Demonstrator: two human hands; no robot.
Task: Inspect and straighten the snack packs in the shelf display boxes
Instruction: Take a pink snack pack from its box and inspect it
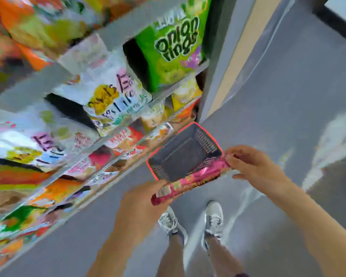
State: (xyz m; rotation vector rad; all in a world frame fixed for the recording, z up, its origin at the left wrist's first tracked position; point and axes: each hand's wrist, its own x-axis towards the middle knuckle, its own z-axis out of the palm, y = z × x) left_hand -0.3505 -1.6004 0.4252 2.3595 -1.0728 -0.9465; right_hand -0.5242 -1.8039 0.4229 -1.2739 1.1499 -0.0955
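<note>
A long pink snack pack (190,181) is held level in front of me, over the floor and away from the shelves. My left hand (142,202) grips its lower left end. My right hand (252,166) pinches its upper right end. The shelves (116,31) on my left hold rows of snack bags: a green onion-rings bag (174,48), white bags with yellow print (112,96), and orange and red packs lower down. The picture is blurred, so I cannot make out the display boxes.
A dark shopping basket with a red rim (185,150) sits on the grey floor (278,86) beside the shelf's foot, just beyond the pack. My two feet in grey sneakers (213,218) stand below it. A grey upright post (224,56) ends the shelving.
</note>
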